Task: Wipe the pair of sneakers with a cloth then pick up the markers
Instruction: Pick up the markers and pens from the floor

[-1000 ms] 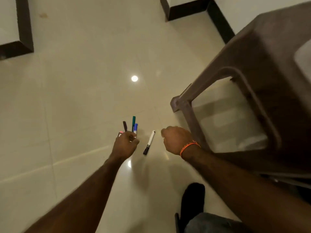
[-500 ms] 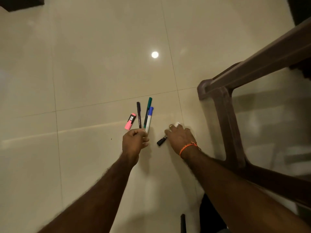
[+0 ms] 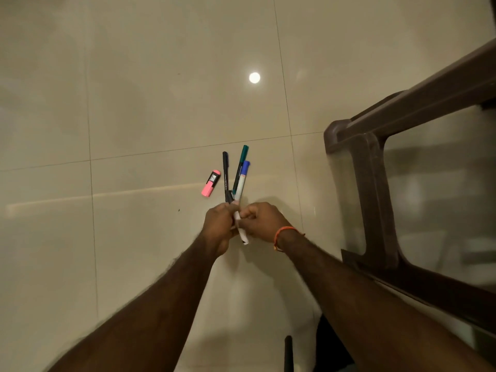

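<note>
Both hands, left hand [image 3: 218, 226] and right hand [image 3: 261, 220], curl round gathered markers [image 3: 237, 181]; next, I judge, the pink highlighter [image 3: 211, 183] wants picking up.

Floor [image 3: 150, 108]: large glossy cream tiles, thin dark grout lines crossing at right angles, one long line running left to right across the middle of the view. A round white glare spot [image 3: 254, 77] sits on the tile in the upper middle, with a faint pale streak of reflected light lower left; overall lighting dim and warm. Dark brown plastic chair [image 3: 375, 189] stands at the right, its leg foot on the floor and a rail running up to the right edge, the chair's shape reflected softly in the tile.
</note>
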